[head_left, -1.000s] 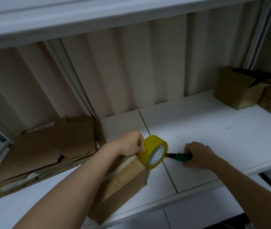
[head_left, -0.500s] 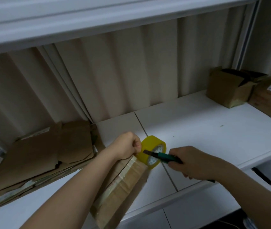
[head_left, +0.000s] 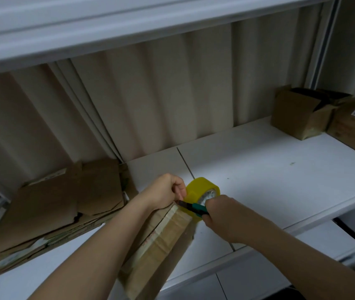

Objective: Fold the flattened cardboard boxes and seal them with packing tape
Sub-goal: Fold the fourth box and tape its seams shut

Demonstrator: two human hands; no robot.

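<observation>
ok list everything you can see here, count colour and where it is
tape roll: one, yellow, above the far end of the box being sealed
box being sealed: one, brown, front edge of the table, centre
cutter: one, green handle, tip at the tape beside the roll
flattened boxes: a stack, brown, left on the table
folded boxes: two, brown, far right
table: one, white
curtain: one, cream, behind the table
left hand: holding the tape roll
right hand: gripping the cutter
</observation>
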